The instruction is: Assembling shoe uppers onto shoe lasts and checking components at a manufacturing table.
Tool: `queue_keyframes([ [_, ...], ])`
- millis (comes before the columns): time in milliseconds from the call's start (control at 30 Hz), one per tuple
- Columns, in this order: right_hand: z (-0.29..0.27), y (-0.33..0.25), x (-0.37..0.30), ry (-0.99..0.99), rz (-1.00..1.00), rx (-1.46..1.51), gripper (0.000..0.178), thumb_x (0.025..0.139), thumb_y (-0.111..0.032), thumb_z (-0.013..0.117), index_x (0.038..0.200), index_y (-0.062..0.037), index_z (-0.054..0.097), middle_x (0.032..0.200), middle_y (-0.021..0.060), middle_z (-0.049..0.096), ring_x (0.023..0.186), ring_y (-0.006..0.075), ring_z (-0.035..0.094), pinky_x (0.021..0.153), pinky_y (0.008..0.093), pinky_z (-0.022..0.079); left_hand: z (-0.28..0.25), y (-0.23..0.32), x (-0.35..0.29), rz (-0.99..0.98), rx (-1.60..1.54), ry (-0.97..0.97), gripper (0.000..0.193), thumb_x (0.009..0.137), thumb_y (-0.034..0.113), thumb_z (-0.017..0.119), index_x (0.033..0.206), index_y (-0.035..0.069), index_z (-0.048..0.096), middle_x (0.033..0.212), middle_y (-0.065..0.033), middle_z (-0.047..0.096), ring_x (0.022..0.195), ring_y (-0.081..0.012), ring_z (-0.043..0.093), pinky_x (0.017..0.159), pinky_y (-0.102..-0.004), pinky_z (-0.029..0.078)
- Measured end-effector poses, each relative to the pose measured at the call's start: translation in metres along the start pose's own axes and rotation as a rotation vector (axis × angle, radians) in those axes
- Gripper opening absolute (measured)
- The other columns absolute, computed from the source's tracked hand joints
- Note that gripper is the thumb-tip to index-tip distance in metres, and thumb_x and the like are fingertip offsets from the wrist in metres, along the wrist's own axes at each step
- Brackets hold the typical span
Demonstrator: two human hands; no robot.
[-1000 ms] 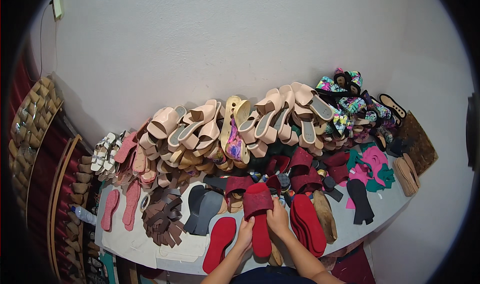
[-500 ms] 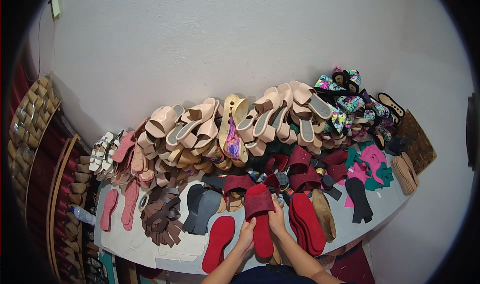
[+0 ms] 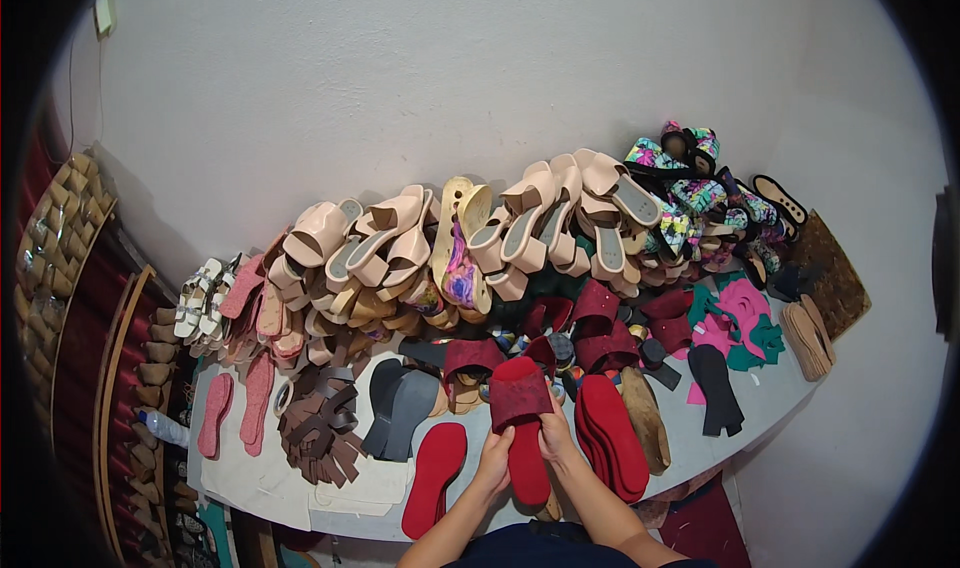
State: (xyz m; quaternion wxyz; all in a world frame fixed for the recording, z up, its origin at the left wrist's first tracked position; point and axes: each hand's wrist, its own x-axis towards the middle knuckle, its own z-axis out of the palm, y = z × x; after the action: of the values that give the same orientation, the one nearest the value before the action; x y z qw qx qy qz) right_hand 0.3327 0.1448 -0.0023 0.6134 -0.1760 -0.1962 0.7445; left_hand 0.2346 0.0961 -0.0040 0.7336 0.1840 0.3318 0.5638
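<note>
A red slide sandal (image 3: pixel 528 473) with a dark red upper strap is held between my two hands, its toe pointing away from me. My left hand (image 3: pixel 496 456) grips its left side just below the strap, and my right hand (image 3: pixel 554 436) grips the opposite side. To the left lies a pair of red insoles (image 3: pixel 435 480), one partly over the other. A stack of several red insoles (image 3: pixel 610 443) lies right of my right hand, against a tan sole (image 3: pixel 646 423). Beyond the held sandal are more dark red sandals (image 3: pixel 475 360).
Beige heeled sandals (image 3: pixel 400 218) are heaped along the wall, with patterned sandals (image 3: pixel 700 193) at the far right. Brown strap pieces (image 3: pixel 320 423), grey soles (image 3: pixel 402 408) and pink insoles (image 3: pixel 215 413) lie on the table (image 3: pixel 375 498) to the left. Pink and green scraps (image 3: pixel 745 313) lie right.
The view has shifted slightly, so most of the table appears a little higher. Both hands keep their hold on the sandal, which has hardly moved.
</note>
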Motion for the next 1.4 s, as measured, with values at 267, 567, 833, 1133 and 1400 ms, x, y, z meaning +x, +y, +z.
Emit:
queue_keyframes([
  [267, 0.013, -0.005, -0.001, 0.020, -0.076, -0.055, 0.056, 0.080, 0.002, 0.047, 0.131, -0.0058, 0.026, 0.122, 0.0081, 0.043, 0.109, 0.0187, 0.046, 0.093, 0.0306, 0.035, -0.006, 0.007, 0.004, -0.131, -0.021, -0.034, 0.031, 0.090, 0.018, 0.041, 0.117, 0.004, 0.039, 0.109, -0.0101, 0.051, 0.097, -0.0197, 0.053, 0.083, -0.0339, 0.044],
  [567, -0.006, 0.003, -0.011, 0.235, -0.026, -0.764, 0.028, 0.079, -0.007, 0.056, 0.106, 0.0004, 0.053, 0.089, 0.0045, 0.058, 0.079, 0.0105, 0.052, 0.072, 0.0241, 0.041, -0.004, 0.012, 0.005, -0.006, -0.026, 0.036, 0.030, 0.090, 0.020, 0.040, 0.117, 0.006, 0.040, 0.107, -0.0087, 0.052, 0.093, -0.0182, 0.054, 0.081, -0.0323, 0.045],
  [833, -0.001, -0.005, -0.015, 0.274, 0.035, -0.609, 0.020, 0.080, -0.012, 0.058, 0.095, 0.0019, 0.058, 0.083, 0.0042, 0.059, 0.073, 0.0085, 0.053, 0.066, 0.0215, 0.042, -0.008, 0.009, 0.008, -0.024, 0.041, 0.049, 0.029, 0.091, 0.019, 0.039, 0.116, 0.006, 0.040, 0.105, -0.0081, 0.053, 0.094, -0.0176, 0.053, 0.082, -0.0316, 0.044],
  [1133, -0.011, -0.001, -0.024, 0.269, 0.143, -0.665, 0.024, 0.084, -0.022, 0.055, 0.087, 0.0018, 0.056, 0.074, 0.0055, 0.059, 0.063, 0.0087, 0.053, 0.058, 0.0213, 0.043, -0.012, 0.012, 0.005, 0.097, 0.394, 0.044, 0.029, 0.091, 0.020, 0.037, 0.113, 0.002, 0.045, 0.105, -0.0080, 0.053, 0.094, -0.0151, 0.051, 0.084, -0.0276, 0.039],
  [1400, -0.002, -0.005, -0.027, 0.266, 0.107, -0.660, 0.022, 0.084, -0.020, 0.055, 0.082, 0.0017, 0.056, 0.075, 0.0060, 0.059, 0.065, 0.0092, 0.054, 0.061, 0.0221, 0.044, -0.023, 0.017, -0.001, 0.387, 1.217, 0.276, 0.034, 0.086, 0.019, 0.047, 0.113, -0.002, 0.048, 0.099, -0.0109, 0.053, 0.092, -0.0128, 0.050, 0.081, -0.0249, 0.039],
])
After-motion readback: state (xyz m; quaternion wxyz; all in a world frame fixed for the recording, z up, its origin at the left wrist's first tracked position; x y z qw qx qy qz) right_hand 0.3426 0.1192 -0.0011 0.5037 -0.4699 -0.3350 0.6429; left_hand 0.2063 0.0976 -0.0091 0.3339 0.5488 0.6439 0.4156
